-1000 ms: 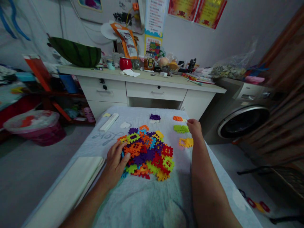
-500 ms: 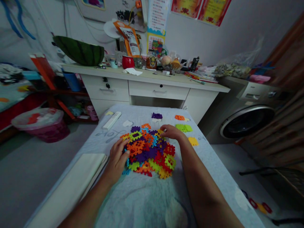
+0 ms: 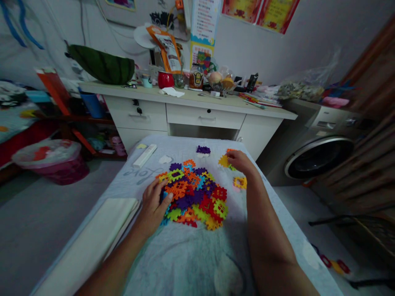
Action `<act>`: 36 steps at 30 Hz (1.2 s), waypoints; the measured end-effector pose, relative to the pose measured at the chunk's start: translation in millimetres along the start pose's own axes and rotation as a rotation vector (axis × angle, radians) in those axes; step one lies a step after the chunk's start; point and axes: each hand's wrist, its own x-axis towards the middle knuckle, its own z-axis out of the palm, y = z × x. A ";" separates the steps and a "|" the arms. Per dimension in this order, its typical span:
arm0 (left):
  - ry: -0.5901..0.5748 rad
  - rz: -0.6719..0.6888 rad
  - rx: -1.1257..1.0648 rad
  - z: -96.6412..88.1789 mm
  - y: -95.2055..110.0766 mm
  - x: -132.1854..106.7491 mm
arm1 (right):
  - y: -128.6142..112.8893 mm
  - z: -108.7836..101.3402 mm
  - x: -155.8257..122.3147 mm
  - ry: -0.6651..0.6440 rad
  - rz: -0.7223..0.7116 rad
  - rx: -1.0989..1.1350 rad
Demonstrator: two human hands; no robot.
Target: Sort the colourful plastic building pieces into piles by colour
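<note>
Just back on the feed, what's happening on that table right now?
A person works at a cloth-covered table that bears a pile of coloured plastic tiles. The left hand rests flat on the pile's left edge. The right hand is out beyond the pile, with a yellow tile in its fingers. Apart from the pile lie purple tiles at the far side and a loose yellow tile beside the right wrist.

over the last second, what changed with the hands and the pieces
The right hand came back to the pile, took a yellow piece and carried it out toward the far right. The left hand stayed on the pile's left edge, and the pile kept its place.
</note>
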 end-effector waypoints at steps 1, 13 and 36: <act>0.001 -0.003 0.004 0.2 -0.1 0.1 | -0.6 -9.8 -2.9 0.037 -0.013 0.034; 0.028 0.030 0.007 1.3 -1.7 1.0 | 28.7 -43.4 -41.3 0.058 0.134 0.130; 0.033 0.058 0.052 2.7 -3.5 3.3 | 18.3 43.6 -83.2 0.104 -0.067 -0.123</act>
